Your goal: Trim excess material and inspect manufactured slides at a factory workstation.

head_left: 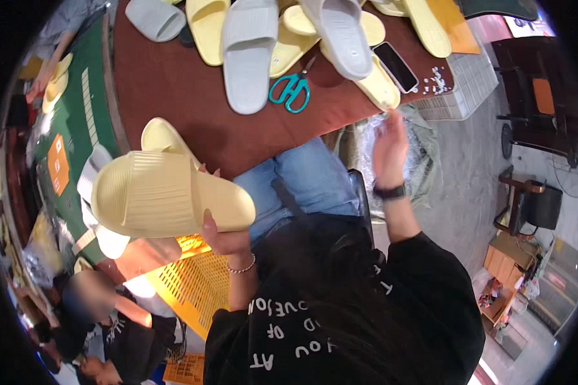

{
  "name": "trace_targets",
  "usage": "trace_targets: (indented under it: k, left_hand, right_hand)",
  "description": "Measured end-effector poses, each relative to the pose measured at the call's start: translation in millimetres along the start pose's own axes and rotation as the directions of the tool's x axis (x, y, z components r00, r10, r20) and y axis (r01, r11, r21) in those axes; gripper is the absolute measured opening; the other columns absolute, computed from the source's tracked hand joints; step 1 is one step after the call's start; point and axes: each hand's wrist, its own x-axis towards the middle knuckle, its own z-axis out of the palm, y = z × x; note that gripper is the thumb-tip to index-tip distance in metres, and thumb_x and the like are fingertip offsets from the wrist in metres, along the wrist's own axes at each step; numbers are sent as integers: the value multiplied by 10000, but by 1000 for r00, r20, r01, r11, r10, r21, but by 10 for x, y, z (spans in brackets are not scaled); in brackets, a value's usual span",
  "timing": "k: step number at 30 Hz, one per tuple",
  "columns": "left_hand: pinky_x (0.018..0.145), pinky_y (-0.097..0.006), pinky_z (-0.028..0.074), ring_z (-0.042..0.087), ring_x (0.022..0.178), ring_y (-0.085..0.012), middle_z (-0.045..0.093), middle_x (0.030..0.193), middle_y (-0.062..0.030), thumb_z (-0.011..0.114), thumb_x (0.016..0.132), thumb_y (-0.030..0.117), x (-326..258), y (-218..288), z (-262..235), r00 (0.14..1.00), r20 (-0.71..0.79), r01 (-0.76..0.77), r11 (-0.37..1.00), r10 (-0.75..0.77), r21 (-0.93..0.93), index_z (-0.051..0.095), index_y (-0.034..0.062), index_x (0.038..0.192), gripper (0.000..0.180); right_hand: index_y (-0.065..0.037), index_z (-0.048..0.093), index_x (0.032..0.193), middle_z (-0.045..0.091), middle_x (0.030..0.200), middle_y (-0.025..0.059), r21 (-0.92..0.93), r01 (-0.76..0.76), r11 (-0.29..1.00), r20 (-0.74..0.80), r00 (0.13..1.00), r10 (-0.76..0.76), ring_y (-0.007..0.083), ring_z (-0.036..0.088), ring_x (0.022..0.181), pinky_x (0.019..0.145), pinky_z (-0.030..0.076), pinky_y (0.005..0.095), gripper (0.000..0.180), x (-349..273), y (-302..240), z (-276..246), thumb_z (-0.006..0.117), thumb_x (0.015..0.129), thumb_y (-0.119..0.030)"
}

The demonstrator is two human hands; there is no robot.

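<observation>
Through the head view I have the left hand (pixel 227 242) just past eight o'clock from the centre, its forearm rising from about seven with a beaded bracelet (pixel 243 264) at the wrist. The hand is grasping a pale-yellow slipper (pixel 164 202), thumb laid over the near edge, fingertips showing at the far edge. That slipper sits at nine o'clock, held up with its ribbed strap facing me, toe toward nine and heel toward three. Behind it, at ten, I see part of a second yellow slipper (pixel 162 136); I cannot tell whether the same fingers hold it too.

The right hand (pixel 390 154) is between two and three o'clock, released, nothing in it. Its fingers are extended and point toward twelve, and the forearm comes up from four with a dark wristband (pixel 390 192). The fingertips are right by the heel of another yellow slipper (pixel 380 90) at the table edge; I cannot tell whether they touch.

On the brown tabletop (pixel 173 80), teal-handled scissors (pixel 291 94) lie at twelve, a grey slipper (pixel 246 70) between eleven and twelve, and a phone (pixel 395 67) between one and two. A yellow crate (pixel 189 276) stands between seven and eight.
</observation>
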Motion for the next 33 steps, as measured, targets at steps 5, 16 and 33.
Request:
trace_targets:
  k: [5,16,33]
  left_hand:
    - [1101,-529,310,361,1321,-396,358,1399,-313,347,849,277,54,-74,241,985,133,-106,994,108,-26,241,-145,1381,687]
    - [1047,-473,381,412,1282,-391,361,1415,-278,408,860,316,52,-117,265,985,165,-54,998,46,39,234,-83,1421,710]
    - [832,-347,541,657,971,-267,617,1168,-206,493,947,344,280,-196,-824,607,435,630,736,-665,247,418,-47,1329,553]
  right_hand:
    - [-78,670,1022,625,1071,4,-219,85,972,-383,909,-165,151,515,1061,933,346,309,260,1714,-87,-1562,559,910,-285]
    - [-98,708,765,584,1112,164,-993,-74,90,-114,451,-885,391,540,1021,954,401,483,470,2196,239,-1665,813,619,-532]
    - [-8,593,990,615,844,0,-571,-18,821,525,761,381,58,554,768,691,447,207,189,-177,558,927,621,910,-176]
